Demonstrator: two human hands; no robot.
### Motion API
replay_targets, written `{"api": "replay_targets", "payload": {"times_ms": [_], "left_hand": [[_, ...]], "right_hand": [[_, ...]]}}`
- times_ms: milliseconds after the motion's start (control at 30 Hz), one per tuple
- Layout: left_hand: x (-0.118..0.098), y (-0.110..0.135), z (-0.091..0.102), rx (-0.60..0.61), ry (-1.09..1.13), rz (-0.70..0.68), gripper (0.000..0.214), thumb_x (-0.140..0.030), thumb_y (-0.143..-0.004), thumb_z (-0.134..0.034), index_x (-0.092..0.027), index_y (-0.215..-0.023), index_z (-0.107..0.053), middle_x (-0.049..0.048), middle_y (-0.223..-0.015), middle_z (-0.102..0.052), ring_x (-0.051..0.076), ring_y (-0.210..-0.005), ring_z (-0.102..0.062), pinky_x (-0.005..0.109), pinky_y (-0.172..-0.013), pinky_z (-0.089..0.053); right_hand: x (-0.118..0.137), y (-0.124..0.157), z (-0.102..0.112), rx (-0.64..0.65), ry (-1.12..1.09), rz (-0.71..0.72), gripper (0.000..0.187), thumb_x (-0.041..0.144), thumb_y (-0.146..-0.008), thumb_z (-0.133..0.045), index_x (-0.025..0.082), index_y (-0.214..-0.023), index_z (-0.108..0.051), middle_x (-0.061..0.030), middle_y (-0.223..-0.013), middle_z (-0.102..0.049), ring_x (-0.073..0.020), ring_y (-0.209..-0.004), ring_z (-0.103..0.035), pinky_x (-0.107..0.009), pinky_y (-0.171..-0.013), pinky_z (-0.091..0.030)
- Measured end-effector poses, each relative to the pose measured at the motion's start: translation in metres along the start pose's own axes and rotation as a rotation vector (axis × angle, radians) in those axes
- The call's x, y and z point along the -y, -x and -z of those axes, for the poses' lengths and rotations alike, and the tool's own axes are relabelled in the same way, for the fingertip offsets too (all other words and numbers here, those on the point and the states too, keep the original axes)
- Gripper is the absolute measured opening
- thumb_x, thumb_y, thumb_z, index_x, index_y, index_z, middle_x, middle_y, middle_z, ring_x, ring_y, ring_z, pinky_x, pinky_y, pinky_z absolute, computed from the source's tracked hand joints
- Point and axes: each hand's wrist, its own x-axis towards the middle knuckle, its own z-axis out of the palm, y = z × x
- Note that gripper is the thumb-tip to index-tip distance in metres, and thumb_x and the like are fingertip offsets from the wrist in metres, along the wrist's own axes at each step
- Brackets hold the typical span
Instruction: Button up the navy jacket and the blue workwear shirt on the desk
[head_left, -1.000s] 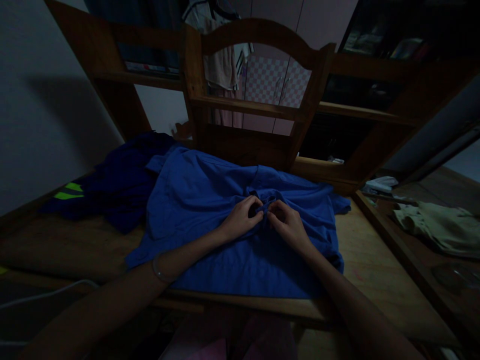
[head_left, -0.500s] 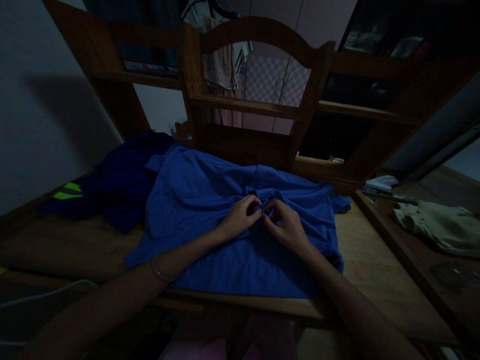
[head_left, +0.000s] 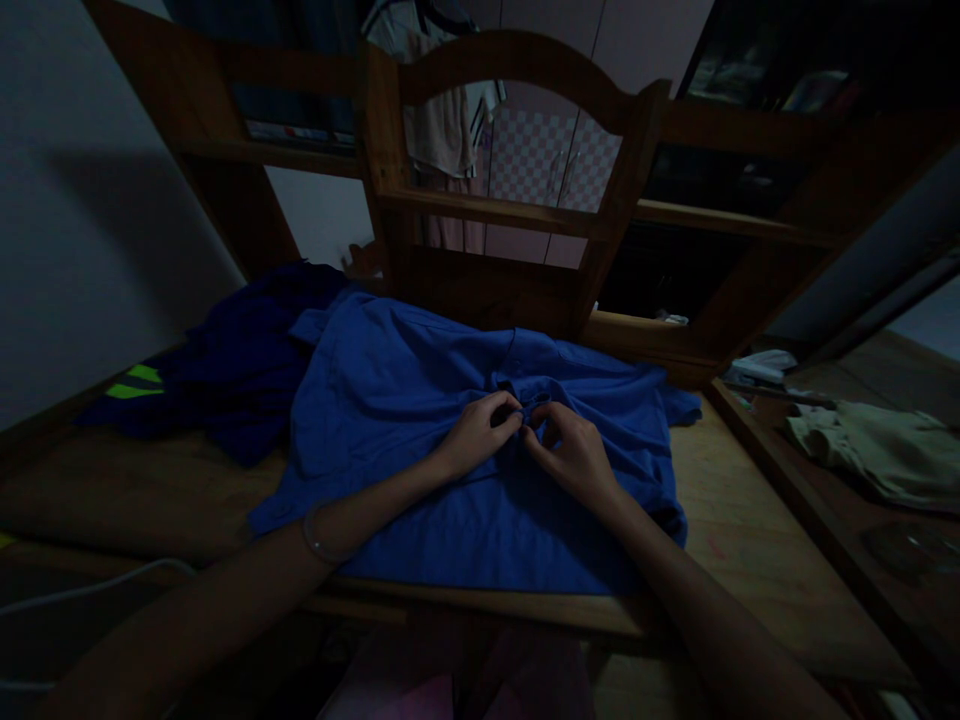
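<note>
A blue long-sleeved work shirt (head_left: 390, 370) lies spread across the wooden table, wrinkled toward its middle where the fabric is drawn up. At that gathered spot, my left hand (head_left: 484, 430) pinches the cloth between thumb and fingertips. Close against it on the right, my right hand (head_left: 570, 450) pinches the same bunched edge, fingers curled. The fingertips of both hands nearly meet. Whether a button lies between them is too dark and small to make out. A thin bangle (head_left: 319, 540) circles my left forearm.
Darker blue clothing with a bright yellow-green strip (head_left: 135, 381) is heaped at the left. Behind the shirt rises a wooden shelf frame (head_left: 517, 50). A folded pale green cloth (head_left: 877, 450) lies on the right-hand surface. A white cable (head_left: 97, 585) runs at lower left.
Both hands stay at the same place on the shirt. Only the fingertips have shifted slightly, with less of the bunched cloth showing between them.
</note>
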Motion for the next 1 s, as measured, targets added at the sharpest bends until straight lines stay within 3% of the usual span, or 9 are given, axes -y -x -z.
{"api": "replay_targets", "payload": {"times_ms": [1000], "left_hand": [[0.0003,0.0006,0.0,0.029,0.025,0.041,0.012,-0.02,-0.079,-0.05,-0.017,-0.084,-0.061,0.0001,-0.079,-0.063,0.014,-0.073,-0.058,0.023,-0.07,-0.044]], "right_hand": [[0.001,-0.0002,-0.0004,0.056,-0.047,-0.011,0.01,0.027,-0.084,-0.053,0.02,-0.091,-0.057,-0.001,-0.077,-0.061,-0.0134,-0.063,-0.057,-0.024,-0.06,-0.043]]}}
